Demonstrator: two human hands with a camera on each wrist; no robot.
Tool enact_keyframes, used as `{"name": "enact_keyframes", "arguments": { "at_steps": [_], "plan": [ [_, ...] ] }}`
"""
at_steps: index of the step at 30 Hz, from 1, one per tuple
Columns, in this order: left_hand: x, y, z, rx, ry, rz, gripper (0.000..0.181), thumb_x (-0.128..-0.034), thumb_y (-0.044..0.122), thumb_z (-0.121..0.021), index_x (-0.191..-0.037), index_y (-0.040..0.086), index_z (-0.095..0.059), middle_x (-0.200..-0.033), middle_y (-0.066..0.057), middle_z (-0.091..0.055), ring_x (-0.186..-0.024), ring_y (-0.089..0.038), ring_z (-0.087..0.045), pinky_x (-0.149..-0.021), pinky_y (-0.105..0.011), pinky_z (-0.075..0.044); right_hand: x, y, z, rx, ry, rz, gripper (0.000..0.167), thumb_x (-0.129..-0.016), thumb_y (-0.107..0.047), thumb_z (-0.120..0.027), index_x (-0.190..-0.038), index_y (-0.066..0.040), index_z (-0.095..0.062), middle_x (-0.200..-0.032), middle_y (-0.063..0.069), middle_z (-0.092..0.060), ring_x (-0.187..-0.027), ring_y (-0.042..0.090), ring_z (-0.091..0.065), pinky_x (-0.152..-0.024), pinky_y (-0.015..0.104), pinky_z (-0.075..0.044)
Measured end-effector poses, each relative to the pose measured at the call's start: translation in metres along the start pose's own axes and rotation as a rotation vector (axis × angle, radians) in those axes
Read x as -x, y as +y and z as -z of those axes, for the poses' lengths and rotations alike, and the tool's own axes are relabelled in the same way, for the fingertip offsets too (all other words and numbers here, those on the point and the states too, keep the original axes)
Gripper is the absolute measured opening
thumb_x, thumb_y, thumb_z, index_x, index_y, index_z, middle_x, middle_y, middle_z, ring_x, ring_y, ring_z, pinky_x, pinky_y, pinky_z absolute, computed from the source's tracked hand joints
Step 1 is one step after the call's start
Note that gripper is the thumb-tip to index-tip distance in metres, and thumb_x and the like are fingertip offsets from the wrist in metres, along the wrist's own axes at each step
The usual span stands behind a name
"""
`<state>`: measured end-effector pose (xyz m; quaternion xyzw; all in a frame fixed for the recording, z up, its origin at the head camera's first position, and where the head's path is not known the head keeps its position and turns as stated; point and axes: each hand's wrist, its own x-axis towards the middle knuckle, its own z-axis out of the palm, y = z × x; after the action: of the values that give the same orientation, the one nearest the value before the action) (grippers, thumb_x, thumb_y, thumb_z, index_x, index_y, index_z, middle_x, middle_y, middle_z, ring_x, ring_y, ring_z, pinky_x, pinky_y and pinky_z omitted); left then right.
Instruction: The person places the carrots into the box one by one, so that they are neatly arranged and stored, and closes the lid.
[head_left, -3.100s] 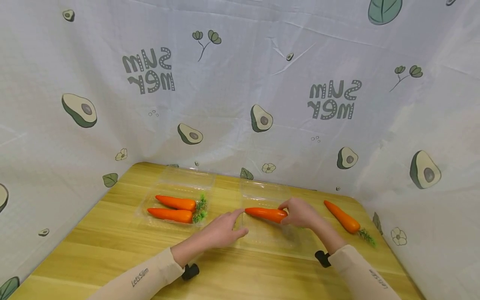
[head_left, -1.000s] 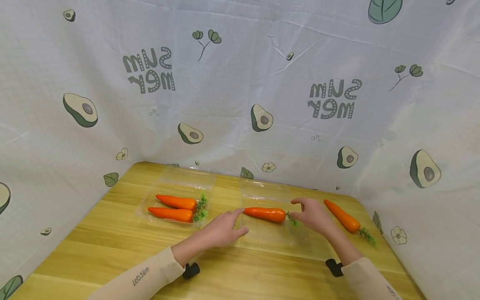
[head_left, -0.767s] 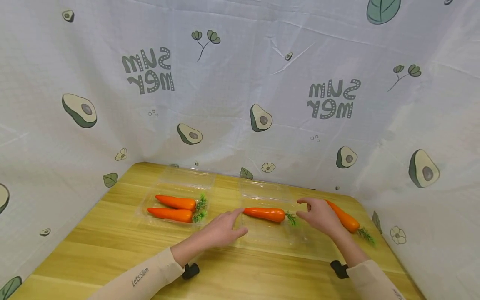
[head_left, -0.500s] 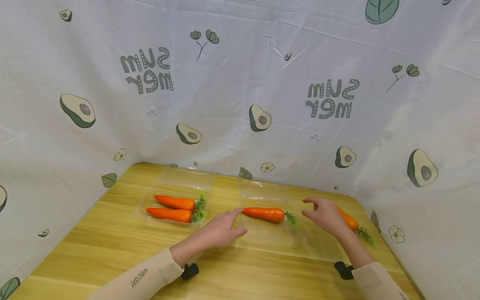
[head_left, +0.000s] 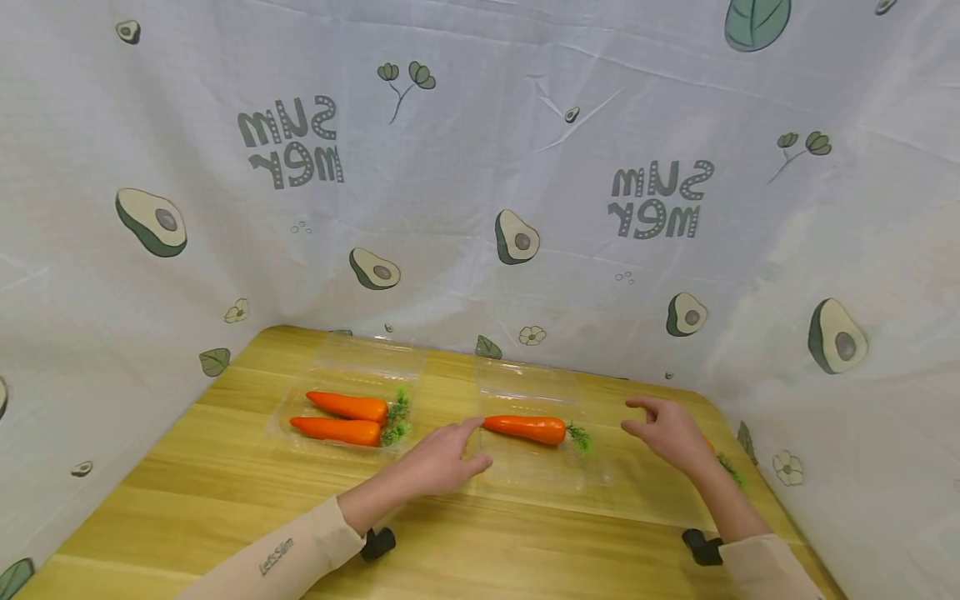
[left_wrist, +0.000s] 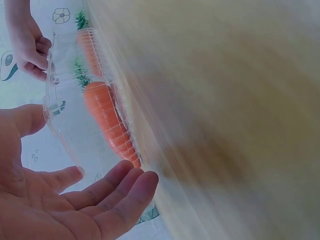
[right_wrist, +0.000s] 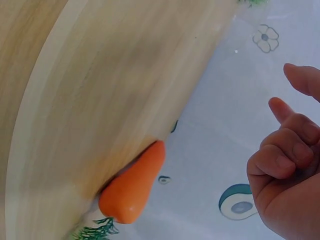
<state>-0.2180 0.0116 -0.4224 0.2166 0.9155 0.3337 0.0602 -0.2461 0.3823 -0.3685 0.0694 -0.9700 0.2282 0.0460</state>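
My left hand (head_left: pixel 438 462) is stretched out at the left edge of a clear plastic box (head_left: pixel 525 468), its fingertips close to the tip of the orange carrot (head_left: pixel 528 428) lying there. In the left wrist view, the fingers are extended and the thumb is against the clear plastic. Farther right, my right hand (head_left: pixel 667 432) hovers with nothing in it, thumb and index finger apart and the other fingers bent. A loose carrot (right_wrist: pixel 132 187) with a green top lies on the table near it. In the head view that carrot is mostly hidden behind the right hand and wrist.
To the left, a second clear box (head_left: pixel 375 353), lid raised at the back, holds two carrots, the rear one (head_left: pixel 348 407) and the front one (head_left: pixel 337 430), with green tops pointing right. A printed curtain (head_left: pixel 450 167) hangs behind the wooden table (head_left: pixel 465 550).
Earlier the right hand held the carrot in the right box. It has let go and moved right, now covering most of the loose carrot. The left hand has stayed put.
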Motion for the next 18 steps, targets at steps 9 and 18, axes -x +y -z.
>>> {"name": "enact_keyframes", "arguments": {
  "at_steps": [9,18],
  "plan": [
    [0.0,-0.001,-0.001,-0.009,0.003,0.002,0.07,-0.0995,0.047,-0.059,-0.157,0.014,-0.036,-0.143,-0.017,-0.056,-0.132,-0.034,-0.054,-0.107,-0.053,-0.045,0.001,0.016,0.005,0.053,0.046,-0.018,0.049,-0.095,-0.027,-0.07,-0.132,0.004,-0.062,-0.108,0.026,-0.065,-0.078,0.026,-0.051,-0.065,0.035,-0.039],
    [0.0,0.0,0.0,-0.001,0.005,0.001,0.07,-0.0996,0.046,-0.06,-0.156,0.014,-0.036,-0.145,-0.017,-0.055,-0.133,-0.035,-0.053,-0.107,-0.054,-0.044,0.004,0.03,0.01,0.004,0.047,-0.056,0.057,-0.096,-0.03,-0.07,-0.136,0.008,-0.057,-0.13,0.037,-0.057,-0.103,0.042,-0.06,-0.074,0.04,-0.051]
  ]
}}
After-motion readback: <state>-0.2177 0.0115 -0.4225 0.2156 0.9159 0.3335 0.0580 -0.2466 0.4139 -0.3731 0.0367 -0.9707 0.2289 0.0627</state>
